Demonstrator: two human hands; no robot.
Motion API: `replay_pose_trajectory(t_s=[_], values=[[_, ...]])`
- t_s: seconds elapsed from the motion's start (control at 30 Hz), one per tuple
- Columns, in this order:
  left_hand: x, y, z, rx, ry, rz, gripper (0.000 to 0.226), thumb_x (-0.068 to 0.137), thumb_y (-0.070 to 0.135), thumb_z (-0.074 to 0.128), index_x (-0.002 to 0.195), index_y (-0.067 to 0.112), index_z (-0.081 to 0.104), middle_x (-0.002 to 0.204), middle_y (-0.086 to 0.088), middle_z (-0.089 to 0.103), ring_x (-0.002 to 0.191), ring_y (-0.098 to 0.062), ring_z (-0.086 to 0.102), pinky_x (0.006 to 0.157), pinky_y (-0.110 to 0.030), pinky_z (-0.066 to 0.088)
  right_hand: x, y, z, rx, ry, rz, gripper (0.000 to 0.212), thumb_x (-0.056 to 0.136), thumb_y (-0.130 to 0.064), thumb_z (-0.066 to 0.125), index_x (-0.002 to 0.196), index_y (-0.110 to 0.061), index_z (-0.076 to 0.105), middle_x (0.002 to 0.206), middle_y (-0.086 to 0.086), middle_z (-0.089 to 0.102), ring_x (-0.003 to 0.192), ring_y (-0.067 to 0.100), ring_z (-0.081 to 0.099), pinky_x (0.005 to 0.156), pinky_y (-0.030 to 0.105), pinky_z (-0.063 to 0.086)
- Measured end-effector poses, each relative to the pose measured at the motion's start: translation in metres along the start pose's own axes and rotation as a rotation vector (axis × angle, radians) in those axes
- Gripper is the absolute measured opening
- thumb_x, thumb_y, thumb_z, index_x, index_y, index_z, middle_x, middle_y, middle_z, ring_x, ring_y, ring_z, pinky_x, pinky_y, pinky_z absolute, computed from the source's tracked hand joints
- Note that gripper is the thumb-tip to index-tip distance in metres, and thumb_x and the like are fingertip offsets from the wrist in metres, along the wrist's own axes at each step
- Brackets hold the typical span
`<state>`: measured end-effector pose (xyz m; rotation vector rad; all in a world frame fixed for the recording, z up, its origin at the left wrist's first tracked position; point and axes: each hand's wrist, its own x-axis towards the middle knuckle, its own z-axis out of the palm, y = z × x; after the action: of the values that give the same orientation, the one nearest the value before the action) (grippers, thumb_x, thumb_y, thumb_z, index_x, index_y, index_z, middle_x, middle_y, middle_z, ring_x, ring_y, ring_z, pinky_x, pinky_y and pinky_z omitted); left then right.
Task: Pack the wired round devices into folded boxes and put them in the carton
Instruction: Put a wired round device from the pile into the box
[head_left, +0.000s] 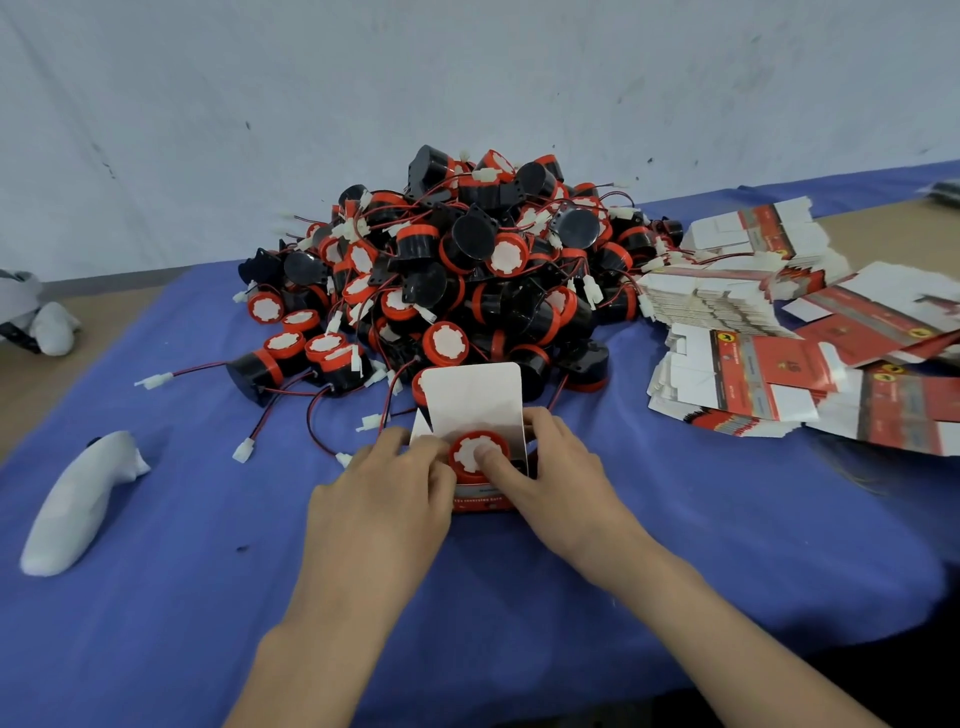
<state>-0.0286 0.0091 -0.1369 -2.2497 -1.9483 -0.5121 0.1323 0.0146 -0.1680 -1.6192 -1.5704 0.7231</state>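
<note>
One thumb, that of the right hand (561, 467), is pressed flat on the white centre of a round device (466, 453), while the other fingers of that hand are curled round the right wall of the folded box (470, 400). The left wall is gripped by the curled fingers (415, 452) of the left hand (384, 499). The device is seated red face up in the box mouth, on the near part of the blue cloth (208, 597), and its wire is hidden from view. The lid flap is raised and not yet tucked, so insertion is judged nearly done and closure outstanding. A large pile of unpacked devices (467, 270), black-bodied with red rims, thin red-and-black leads and white plugs, is heaped just behind. Stacks of flat box blanks (769, 374) are laid to the right. The carton is not in view, and most of the task is judged to be left.
</note>
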Motion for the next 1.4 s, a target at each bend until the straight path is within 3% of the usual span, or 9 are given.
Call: replay_pose_trajectory(t_s=[0.43,0.53,0.67,0.8,0.9,1.03,1.2,1.3,1.4], values=[[-0.004,-0.004,0.002,0.002,-0.051,0.02,0.029,0.099,0.035,0.032,0.108,0.037,0.059,0.099,0.012,0.053,0.079,-0.009,0.052,0.058,-0.028,0.041,-0.001,-0.001,0.0,-0.029,0.025,-0.01,0.034,0.096,-0.06,0.052,0.118,-0.034,0.051,0.108,-0.014,0.055,0.104,0.011,0.054,0.099,0.041,0.046],[-0.009,-0.01,0.005,-0.286,0.064,0.076,0.034,0.096,0.035,0.035,0.119,0.04,0.06,0.111,0.018,0.058,0.077,-0.01,0.061,0.061,-0.035,0.052,-0.001,0.0,-0.001,-0.028,0.013,-0.016,0.036,0.095,-0.063,0.051,0.116,-0.034,0.052,0.108,-0.014,0.056,0.104,0.011,0.054,0.098,0.041,0.046],[-0.003,-0.024,0.006,-0.738,0.154,-0.053,0.033,0.099,0.041,0.034,0.126,0.052,0.047,0.109,0.032,0.066,0.09,0.001,0.065,0.074,-0.026,0.052,-0.001,0.003,-0.004,-0.072,-0.042,-0.067,0.042,0.093,-0.072,0.042,0.119,-0.042,0.052,0.109,-0.019,0.056,0.109,0.009,0.053,0.102,0.039,0.041],[0.0,-0.029,0.01,-0.823,0.067,-0.071,0.026,0.105,0.032,0.038,0.112,0.043,0.061,0.104,0.037,0.065,0.093,0.005,0.065,0.079,-0.033,0.058,-0.002,0.009,-0.012,0.232,-0.158,-0.077,0.045,0.091,-0.082,0.03,0.127,-0.063,0.049,0.127,-0.033,0.06,0.125,-0.005,0.051,0.114,0.033,0.033],[0.003,-0.026,0.011,-0.881,0.01,-0.075,0.024,0.104,0.027,0.044,0.102,0.043,0.063,0.101,0.034,0.066,0.096,0.005,0.064,0.084,-0.036,0.057,0.0,0.017,-0.02,0.448,-0.217,-0.044,0.053,0.096,-0.075,0.028,0.143,-0.056,0.044,0.141,-0.042,0.046,0.133,-0.021,0.036,0.117,0.019,0.025],[0.01,-0.023,0.012,-0.957,-0.06,-0.109,0.017,0.102,0.03,0.05,0.101,0.041,0.063,0.101,0.025,0.068,0.097,0.0,0.063,0.087,-0.044,0.056,0.004,0.021,-0.023,0.481,-0.263,-0.017,0.047,0.105,-0.061,0.025,0.141,-0.048,0.052,0.133,-0.036,0.058,0.124,-0.019,0.048,0.094,-0.001,0.038],[0.014,-0.02,0.012,-1.057,-0.127,-0.156,0.01,0.1,0.03,0.055,0.104,0.032,0.064,0.103,0.012,0.072,0.103,-0.01,0.066,0.09,-0.047,0.056,0.009,0.019,-0.023,0.465,-0.199,-0.02,0.025,0.109,-0.037,0.039,0.123,-0.042,0.059,0.111,-0.037,0.067,0.106,-0.019,0.059,0.08,-0.002,0.042],[0.016,-0.018,0.017,-1.115,-0.193,-0.194,0.015,0.099,0.037,0.056,0.112,0.031,0.062,0.105,0.01,0.072,0.103,-0.008,0.067,0.094,-0.041,0.056,0.01,0.021,-0.023,0.461,-0.203,-0.048,0.025,0.108,-0.039,0.044,0.126,-0.037,0.06,0.113,-0.028,0.07,0.107,-0.012,0.063,0.081,0.002,0.045],[0.018,-0.016,0.021,-1.111,-0.238,-0.173,0.015,0.099,0.038,0.056,0.113,0.033,0.06,0.101,0.014,0.074,0.091,0.001,0.068,0.08,-0.018,0.055,0.01,0.022,-0.021,0.453,-0.203,-0.06,0.024,0.106,-0.039,0.048,0.127,-0.037,0.06,0.113,-0.023,0.071,0.105,-0.007,0.065,0.082,0.008,0.049]])
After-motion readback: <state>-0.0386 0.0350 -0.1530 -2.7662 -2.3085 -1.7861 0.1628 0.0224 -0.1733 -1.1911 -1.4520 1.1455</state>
